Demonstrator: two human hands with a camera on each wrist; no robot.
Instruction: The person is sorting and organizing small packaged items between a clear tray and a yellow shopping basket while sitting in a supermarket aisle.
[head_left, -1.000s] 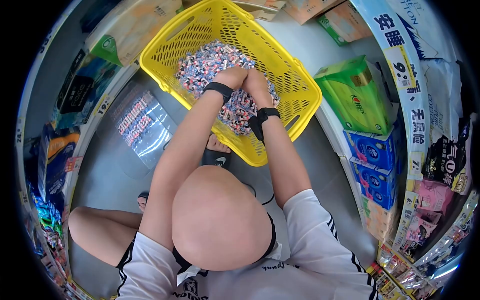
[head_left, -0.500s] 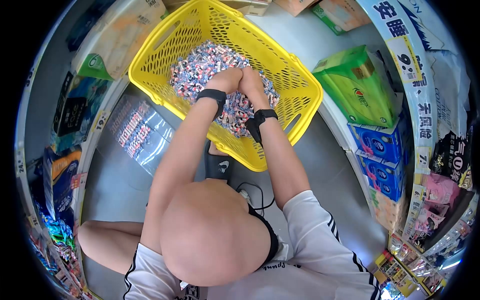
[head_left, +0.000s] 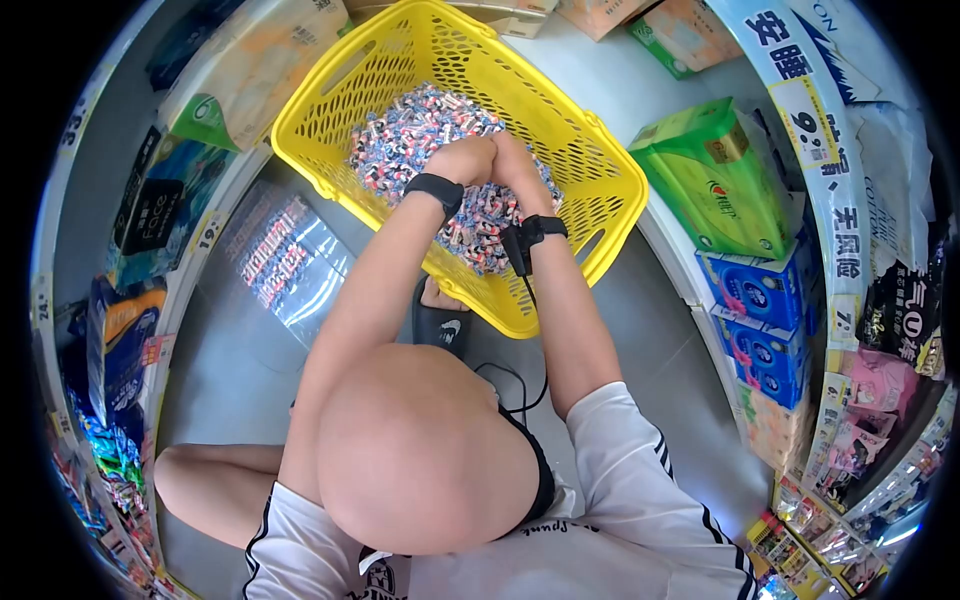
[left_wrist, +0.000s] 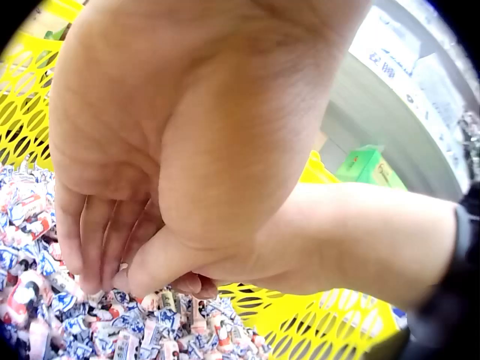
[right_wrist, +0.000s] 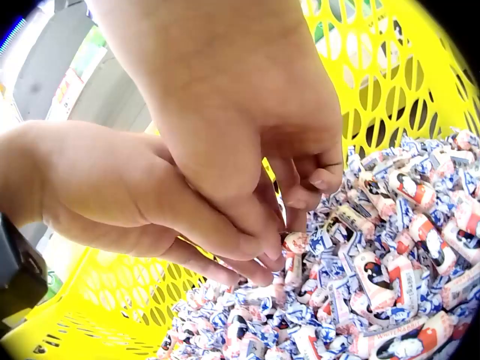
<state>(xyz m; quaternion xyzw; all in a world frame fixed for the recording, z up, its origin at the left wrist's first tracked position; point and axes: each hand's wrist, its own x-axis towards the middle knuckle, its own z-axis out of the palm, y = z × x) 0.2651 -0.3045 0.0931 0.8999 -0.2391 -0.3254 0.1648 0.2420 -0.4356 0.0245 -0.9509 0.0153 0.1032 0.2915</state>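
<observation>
Many wrapped candies (head_left: 420,130) with white, blue and red wrappers lie in a yellow basket (head_left: 590,190). Both hands meet low over the pile: the left hand (head_left: 463,163) beside the right hand (head_left: 515,167). In the right wrist view, the right hand (right_wrist: 247,127) has bent fingers, and a candy (right_wrist: 296,241) shows at its fingertips, seemingly pinched. The left hand (right_wrist: 127,195) comes in from the side, its fingertips touching the right hand's. In the left wrist view, the left hand (left_wrist: 180,135) points down, thumb near fingertips; what lies between them is hidden.
A clear plastic sheet or bag (head_left: 285,265) with printing lies on the grey floor left of the basket. Shelves on both sides hold packs, including a green tissue pack (head_left: 715,185) and blue packs (head_left: 755,290). The person's bent knee (head_left: 430,450) is close below the basket.
The head view has shifted slightly, moving the basket within it. The hands stay together over the candies; the right wrist has turned a little, its strap device now lying differently.
</observation>
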